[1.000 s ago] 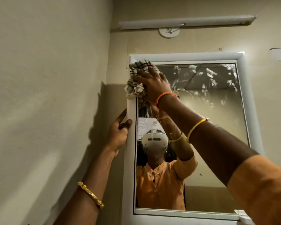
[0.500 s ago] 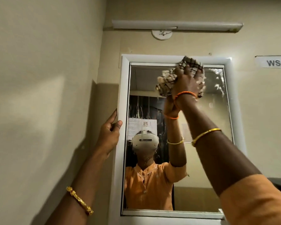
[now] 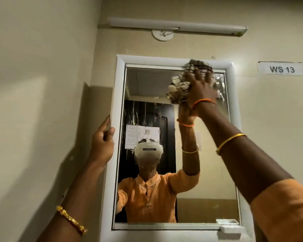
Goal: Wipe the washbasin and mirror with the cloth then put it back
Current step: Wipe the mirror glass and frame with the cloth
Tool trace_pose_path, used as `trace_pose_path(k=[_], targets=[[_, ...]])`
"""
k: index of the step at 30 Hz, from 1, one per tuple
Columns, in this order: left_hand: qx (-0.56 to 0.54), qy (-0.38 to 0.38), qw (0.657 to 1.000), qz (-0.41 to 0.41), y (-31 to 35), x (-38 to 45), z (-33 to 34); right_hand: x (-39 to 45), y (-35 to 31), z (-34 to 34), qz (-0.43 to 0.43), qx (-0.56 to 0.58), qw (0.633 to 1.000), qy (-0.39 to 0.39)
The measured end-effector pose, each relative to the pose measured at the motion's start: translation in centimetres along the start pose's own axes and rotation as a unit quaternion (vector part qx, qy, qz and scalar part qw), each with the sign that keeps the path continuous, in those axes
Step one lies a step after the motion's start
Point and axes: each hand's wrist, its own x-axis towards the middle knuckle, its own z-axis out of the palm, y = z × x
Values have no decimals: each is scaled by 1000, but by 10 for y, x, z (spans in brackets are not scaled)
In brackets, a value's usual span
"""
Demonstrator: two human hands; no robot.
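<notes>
The right hand (image 3: 202, 88) presses the bunched cloth (image 3: 180, 92) to the mirror (image 3: 147, 88) at its upper right corner, while the left hand (image 3: 101, 145) grips the frame's left edge. Best to work downward in overlapping passes, bracing the frame. The washbasin lies out of frame, and the cloth is blurred.

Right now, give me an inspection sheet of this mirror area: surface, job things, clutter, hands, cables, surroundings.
Surface: mirror glass, streaks down its left side and spots at the upper right.
Job's things: cloth bunched against the glass at the top right; washbasin not in view.
Clutter: small white holder at the frame's lower right corner.
Hands: right hand presses the cloth to the mirror; left hand holds the frame's left edge.
Cables: nothing seen.
Surroundings: beige walls, tube light above the mirror, sign reading WS 13 to its right.
</notes>
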Motion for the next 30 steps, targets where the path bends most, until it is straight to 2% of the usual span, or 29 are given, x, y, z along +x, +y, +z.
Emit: trace_pose_path(k=[4,6,10,14,22,30], targets=[[-14,6,1000,-22,-11,4,5,1,62,-20,61,-29,998,16],[-7,20,999,-31,-11,4,9,4,72,-24,59,-39,997,24],[30,62,997,-18,-3,0,17,12,64,-28,60,-54,997,6],[20,55,998,-20,3,-4,15,8,64,-33,60,-67,996,-15],[36,52,998,-28,14,-12,15,-56,68,-26,77,-104,991,-37],[25,67,997,-15,12,-13,19,3,66,-48,30,-76,995,-59]])
